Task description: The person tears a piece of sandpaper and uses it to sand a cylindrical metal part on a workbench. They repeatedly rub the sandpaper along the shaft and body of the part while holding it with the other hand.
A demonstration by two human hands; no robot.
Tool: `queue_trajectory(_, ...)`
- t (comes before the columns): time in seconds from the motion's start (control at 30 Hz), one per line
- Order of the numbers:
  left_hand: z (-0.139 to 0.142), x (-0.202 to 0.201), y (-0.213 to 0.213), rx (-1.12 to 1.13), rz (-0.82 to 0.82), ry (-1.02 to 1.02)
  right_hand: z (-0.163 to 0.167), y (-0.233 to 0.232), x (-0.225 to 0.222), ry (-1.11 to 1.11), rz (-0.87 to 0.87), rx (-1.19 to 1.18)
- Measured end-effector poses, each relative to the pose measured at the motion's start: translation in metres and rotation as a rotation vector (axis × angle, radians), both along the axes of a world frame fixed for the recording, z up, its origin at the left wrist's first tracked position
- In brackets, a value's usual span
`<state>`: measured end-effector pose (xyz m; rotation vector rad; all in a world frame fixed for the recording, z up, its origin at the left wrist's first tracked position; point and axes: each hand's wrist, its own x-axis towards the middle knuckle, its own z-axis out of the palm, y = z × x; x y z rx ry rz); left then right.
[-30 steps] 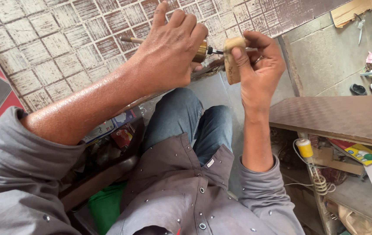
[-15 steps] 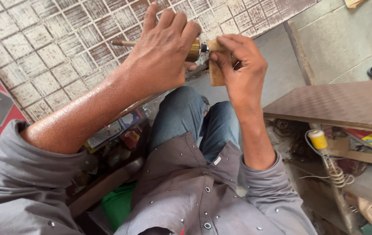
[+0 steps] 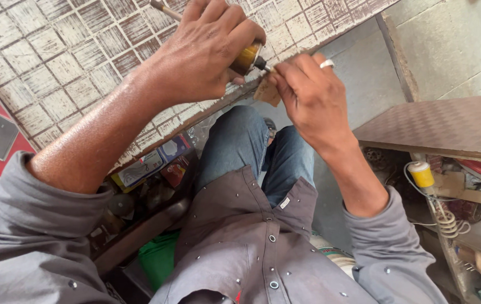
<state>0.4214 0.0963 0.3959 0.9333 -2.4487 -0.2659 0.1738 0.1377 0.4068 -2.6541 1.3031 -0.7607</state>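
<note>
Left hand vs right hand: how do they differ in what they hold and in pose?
The left hand wraps a whole fist round a hand tool with a brass-coloured collar and wooden handle; the right hand pinches a small tan wooden piece with its fingertips. The right hand wears a pale ring; no ring shows on the left hand. The left hand sits higher in the head view. Both show their backs and meet at the tool's thin tip.

Most of the wooden piece (image 3: pixel 267 92) behind the right hand (image 3: pixel 313 101); tool handle (image 3: pixel 164 8) cut off by top edge.
</note>
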Motion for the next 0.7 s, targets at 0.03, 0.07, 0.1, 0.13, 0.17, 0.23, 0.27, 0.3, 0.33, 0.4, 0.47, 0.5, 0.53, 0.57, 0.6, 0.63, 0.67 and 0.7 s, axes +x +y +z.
queue_trajectory(0.03,0.0,0.001,-0.002,0.019,-0.028,0.001,0.001,0.002,0.001,-0.009,-0.006,0.036)
queue_trajectory(0.07,0.0,0.002,-0.004,0.038,-0.051,0.003,0.001,0.004,0.002,-0.022,-0.03,0.048)
queue_trajectory(0.1,0.0,0.002,-0.006,0.018,-0.067,0.011,0.0,0.005,0.005,-0.036,-0.053,0.063)
queue_trajectory(0.13,-0.001,0.001,-0.007,0.004,-0.083,0.022,-0.002,0.007,0.008,-0.047,-0.076,0.084)
queue_trajectory(0.17,-0.003,0.0,-0.007,-0.009,-0.098,0.034,-0.004,0.009,0.011,-0.1,-0.084,0.11)
queue_trajectory(0.23,-0.005,0.001,-0.006,-0.016,-0.096,0.024,-0.009,0.012,0.015,-0.215,-0.118,0.143)
queue_trajectory(0.27,-0.006,0.001,-0.006,-0.022,-0.1,0.017,-0.011,0.014,0.015,-0.205,-0.133,0.14)
queue_trajectory(0.3,-0.007,0.001,-0.005,-0.027,-0.101,0.024,-0.012,0.017,0.014,-0.192,-0.144,0.143)
queue_trajectory(0.33,-0.008,0.001,-0.005,-0.027,-0.099,0.031,-0.013,0.02,0.012,-0.178,-0.152,0.151)
queue_trajectory(0.4,-0.008,0.003,-0.006,-0.012,-0.098,0.02,-0.013,0.023,0.01,-0.179,-0.177,0.149)
queue_trajectory(0.47,-0.007,0.003,-0.008,0.048,-0.116,-0.005,-0.013,0.026,0.009,-0.199,-0.181,0.146)
queue_trajectory(0.5,-0.007,0.002,-0.009,0.031,-0.126,-0.003,-0.013,0.026,0.009,-0.227,-0.178,0.131)
queue_trajectory(0.53,-0.006,0.002,-0.009,0.006,-0.131,-0.004,-0.013,0.027,0.01,-0.256,-0.168,0.109)
queue_trajectory(0.57,-0.006,0.002,-0.009,-0.008,-0.133,0.0,-0.014,0.026,0.011,-0.242,-0.172,0.115)
queue_trajectory(0.6,-0.006,0.001,-0.008,-0.001,-0.141,0.029,-0.013,0.027,0.012,-0.225,-0.175,0.125)
queue_trajectory(0.63,-0.006,0.001,-0.007,-0.002,-0.146,0.053,-0.013,0.027,0.012,-0.214,-0.172,0.126)
queue_trajectory(0.67,-0.005,0.001,-0.007,-0.003,-0.149,0.078,-0.013,0.027,0.014,-0.218,-0.19,0.116)
queue_trajectory(0.7,-0.005,0.001,-0.006,0.007,-0.135,0.06,-0.013,0.027,0.015,-0.216,-0.205,0.109)
